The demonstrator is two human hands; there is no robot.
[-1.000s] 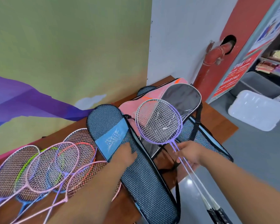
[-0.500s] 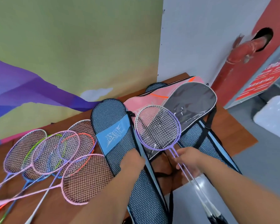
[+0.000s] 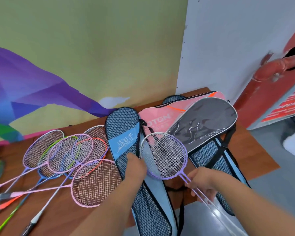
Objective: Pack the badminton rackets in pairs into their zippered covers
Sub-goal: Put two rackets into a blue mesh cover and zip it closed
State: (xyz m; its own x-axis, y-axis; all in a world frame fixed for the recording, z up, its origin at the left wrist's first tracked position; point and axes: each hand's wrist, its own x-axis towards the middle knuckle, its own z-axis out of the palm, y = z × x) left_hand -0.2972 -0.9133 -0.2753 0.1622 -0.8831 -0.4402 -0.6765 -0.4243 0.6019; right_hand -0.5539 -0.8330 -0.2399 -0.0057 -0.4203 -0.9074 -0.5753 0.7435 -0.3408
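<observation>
Two rackets (image 3: 163, 155), shafts gripped together in the right hand (image 3: 201, 183), have swung over to the right edge of the blue mesh cover (image 3: 124, 133), where the left hand (image 3: 136, 166) now sits, fingers hidden, can't tell its hold. Loading looks next.

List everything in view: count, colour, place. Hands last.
loose rackets: several, overlapping so exact count unclear; pink, purple, green, orange, blue, white; table's left side.
held rackets: 2, purple and pale, stacked; heads over the covers, centre.
pink cover: 1, pink; back of table, partly under the grey one.
grey cover: 1, grey translucent; right of centre, on top.
mesh covers: at least 3, blue-black; one at centre with a light-blue panel, one under the grey cover, one peeking out behind the pink.
table: 1, brown wood; against the wall.
red pipe: 1, red; wall, upper right.
left hand: on the centre mesh cover's edge; grip unclear.
right hand: grips both held shafts.
</observation>
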